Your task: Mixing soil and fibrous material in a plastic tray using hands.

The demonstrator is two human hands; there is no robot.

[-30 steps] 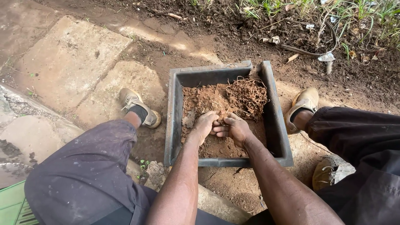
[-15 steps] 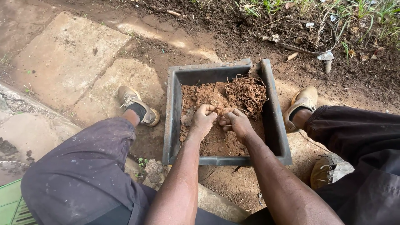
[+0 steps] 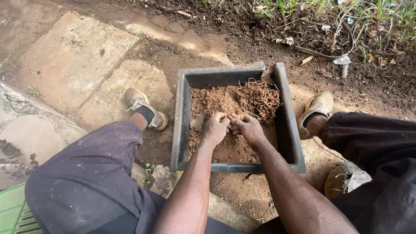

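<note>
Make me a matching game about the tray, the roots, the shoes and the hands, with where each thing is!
Things:
1. grey tray
2. tangle of roots
3. tan shoes
4. left hand and right hand

Places:
A. one on each side of the tray, on the ground
B. together in the brown soil, in the middle of the tray
C. on the ground between the person's legs
D. far right corner inside the tray, on top of the soil

Pairs: 1-C, 2-D, 3-A, 4-B
</note>
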